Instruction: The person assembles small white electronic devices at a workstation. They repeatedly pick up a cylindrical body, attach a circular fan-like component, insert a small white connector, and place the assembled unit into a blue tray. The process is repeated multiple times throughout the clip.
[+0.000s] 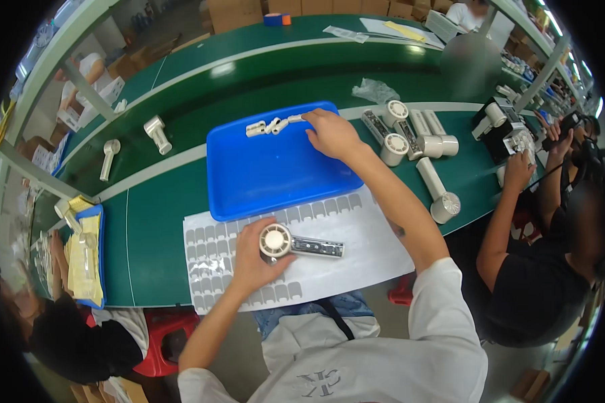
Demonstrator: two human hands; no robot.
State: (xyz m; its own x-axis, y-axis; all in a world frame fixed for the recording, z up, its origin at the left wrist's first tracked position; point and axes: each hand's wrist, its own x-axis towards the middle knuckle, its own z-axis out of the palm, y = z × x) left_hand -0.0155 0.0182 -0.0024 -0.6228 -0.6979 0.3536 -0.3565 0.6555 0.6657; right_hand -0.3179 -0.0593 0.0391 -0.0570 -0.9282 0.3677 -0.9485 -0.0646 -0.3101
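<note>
A white handheld fan (275, 240) lies over the sheet, its round head gripped between the thumb and fingers of my left hand (252, 258). Its handle (318, 247) points right and is uncovered, showing dark parts inside. My right hand (334, 136) reaches over the far edge of the blue tray (275, 181). Its bent fingers are on the end of a small white plastic piece (294, 119); the fingertips partly hide the contact. Several similar small white pieces (257, 128) lie beside it in the tray.
A white sheet with grey shapes (376, 248) lies under the fan. Several fans (394, 148) stand or lie right of the tray, one fan (444, 205) nearer. Crumpled clear plastic (374, 90) lies behind. Two white fans (157, 134) rest at far left. Co-workers sit on both sides.
</note>
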